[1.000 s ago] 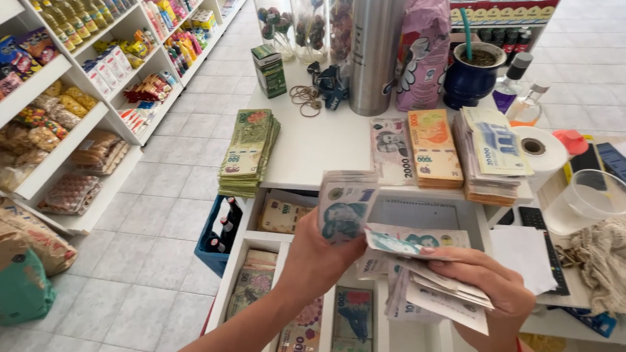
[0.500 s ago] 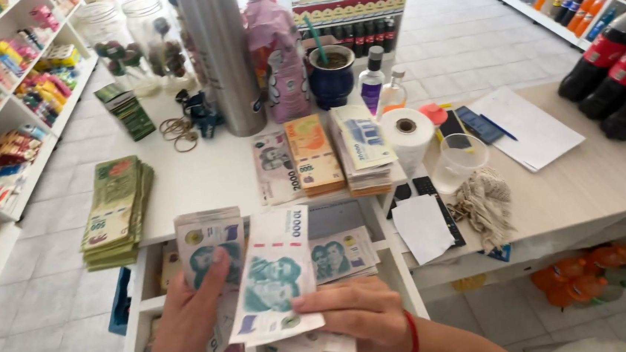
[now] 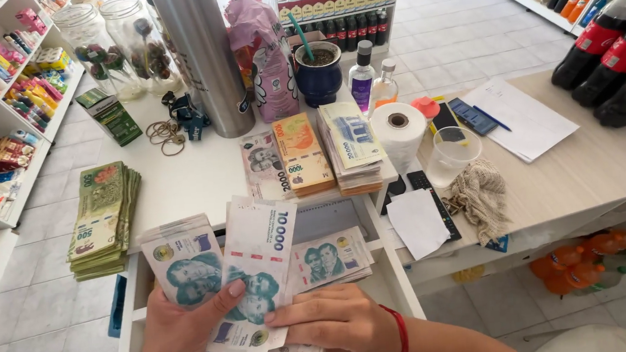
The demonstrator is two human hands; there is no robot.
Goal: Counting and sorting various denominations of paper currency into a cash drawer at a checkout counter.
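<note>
We have a fanned wad of banknotes (image 3: 250, 278) pinched between both hands, over the open drawer (image 3: 346, 222). Left hand (image 3: 180, 335) is closed under it, thumb pressed on the top note. Right hand (image 3: 332, 323) grips the lower edge, fingers curled on the notes, more notes below it. Green stack (image 3: 104, 215) lies up-left of the left hand; three stacks (image 3: 319, 153) sit beyond the fan, paper roll (image 3: 398, 128) beside them.

You're in a small shop, snack shelves (image 3: 1, 96) on your left, soda bottles (image 3: 617, 63) right, banknote stacks (image 3: 326, 152) on the bench (image 3: 595, 169), sweet jars (image 3: 105, 47) behind.
</note>
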